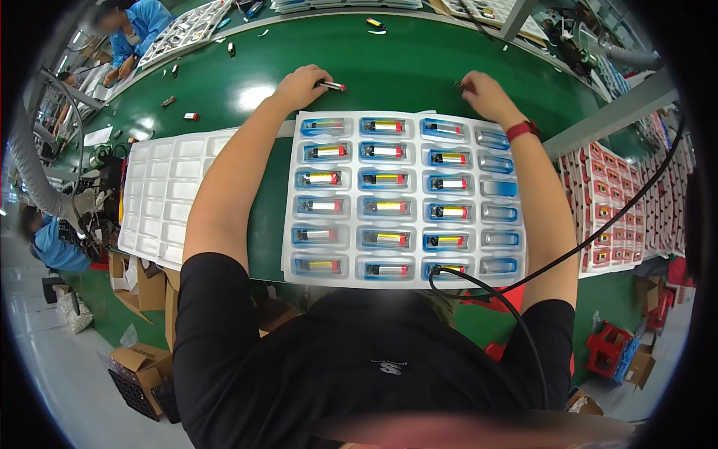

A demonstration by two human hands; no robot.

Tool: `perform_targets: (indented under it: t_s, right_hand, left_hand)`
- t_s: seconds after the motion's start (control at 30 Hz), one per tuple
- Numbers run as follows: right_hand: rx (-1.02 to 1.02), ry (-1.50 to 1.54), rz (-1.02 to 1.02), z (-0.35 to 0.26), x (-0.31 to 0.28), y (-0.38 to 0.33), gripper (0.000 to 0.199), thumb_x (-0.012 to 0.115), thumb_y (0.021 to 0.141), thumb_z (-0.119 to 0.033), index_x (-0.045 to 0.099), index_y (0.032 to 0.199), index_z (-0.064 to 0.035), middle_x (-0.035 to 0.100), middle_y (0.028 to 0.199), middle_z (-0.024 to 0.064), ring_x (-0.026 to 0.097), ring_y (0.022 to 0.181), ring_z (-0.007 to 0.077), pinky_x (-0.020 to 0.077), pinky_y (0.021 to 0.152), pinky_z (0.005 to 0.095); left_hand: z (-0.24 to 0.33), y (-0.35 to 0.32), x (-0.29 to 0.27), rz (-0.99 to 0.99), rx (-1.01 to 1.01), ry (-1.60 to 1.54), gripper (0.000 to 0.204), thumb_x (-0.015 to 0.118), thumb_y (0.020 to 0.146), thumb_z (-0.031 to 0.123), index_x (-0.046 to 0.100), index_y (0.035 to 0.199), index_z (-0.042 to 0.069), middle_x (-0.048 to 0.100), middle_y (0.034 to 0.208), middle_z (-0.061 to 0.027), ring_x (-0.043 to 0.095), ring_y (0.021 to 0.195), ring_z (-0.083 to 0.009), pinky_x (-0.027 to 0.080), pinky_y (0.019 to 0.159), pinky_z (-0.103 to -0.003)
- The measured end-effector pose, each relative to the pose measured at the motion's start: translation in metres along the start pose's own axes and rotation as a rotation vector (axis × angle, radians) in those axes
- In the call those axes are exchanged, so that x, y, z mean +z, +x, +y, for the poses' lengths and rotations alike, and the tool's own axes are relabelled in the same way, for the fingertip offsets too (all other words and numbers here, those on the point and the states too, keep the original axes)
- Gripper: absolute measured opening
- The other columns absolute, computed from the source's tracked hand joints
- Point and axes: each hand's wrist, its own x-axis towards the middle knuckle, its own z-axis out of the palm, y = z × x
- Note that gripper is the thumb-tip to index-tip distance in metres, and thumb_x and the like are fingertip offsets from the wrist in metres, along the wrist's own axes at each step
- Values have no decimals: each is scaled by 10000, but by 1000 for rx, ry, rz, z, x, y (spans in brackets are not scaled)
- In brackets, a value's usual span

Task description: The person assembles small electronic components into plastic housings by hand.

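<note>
My left hand, upper centre of the frame, is closed in a narrow pinch on a small cylindrical lighter with a red body and silver metal cap; the lighter lies nearly level, sticking out to the right of my fingers, just above the green conveyor surface.

My right hand, upper right of centre, is curled with the fingertips drawn together over something small and dark at its left tip; I cannot tell what it is, or whether it is gripped. A red wristband sits on that wrist.

Directly below both hands lies a white moulded plastic tray with blue-lined pockets, four columns by six rows. The three left columns each hold a lighter lying sideways; the rightmost column shows bare pockets.

Left of it, partly under my left forearm, is a second white blister tray with unfilled pockets.

Loose lighters are scattered on the belt at upper left. Stacked red-and-white packaged trays fill the right edge. A person in a blue coat works at the far upper left.
</note>
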Motion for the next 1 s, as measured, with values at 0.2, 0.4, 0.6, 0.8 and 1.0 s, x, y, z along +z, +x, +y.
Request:
perform_targets:
  t_s: [0.2, 0.4, 0.6, 0.8, 1.0]
  right_hand:
    - [95, 572, 93, -57, -51, -66, 248, 722, 941, -122, 656, 1145, 2, 711, 985, 63, 655, 834, 130, 530, 744, 271]
    - [54, 778, -45, -78, -96, -108, 240, 732, 933, -92, 694, 1148, 8, 700, 1029, 17, 640, 847, 55, 515, 744, 218]
    - [59, 1315, 97, -73, -94, -95, 239, 648, 975, -1, 689, 1203, 58, 734, 1064, 100, 716, 913, 159, 581, 836, 267]
    - [-84, 1267, 73, -74, -101, -102, 229, 615, 998, -12, 688, 1203, 61, 736, 1063, 115, 722, 939, 174, 588, 858, 285]
    - [-84, 1248, 144, -71, -108, -105, 234, 611, 990, -11, 636, 1215, 47, 705, 1094, 81, 673, 945, 126, 541, 851, 250]
  left_hand:
    - [33, -85, -57, -26, -249, 79, 356, 651, 940, 394, 748, 927, 52, 713, 802, -169, 688, 766, -383, 516, 689, -476]
    - [72, -174, -56, 26, -328, 287, 273, 681, 928, 319, 768, 932, 60, 738, 836, -129, 700, 837, -340, 500, 802, -469]
    - [73, -190, -40, 76, -248, 177, 245, 714, 915, 224, 737, 1100, 65, 754, 1004, -99, 701, 975, -280, 474, 918, -424]
    - [153, -153, -70, 208, -168, -190, 254, 699, 944, 129, 719, 1174, 20, 727, 1071, -128, 679, 975, -221, 522, 890, -343]
    - [285, -28, -34, 23, 322, -338, 255, 618, 946, 142, 709, 1154, 27, 698, 1114, -158, 690, 1009, -343, 553, 897, -427]
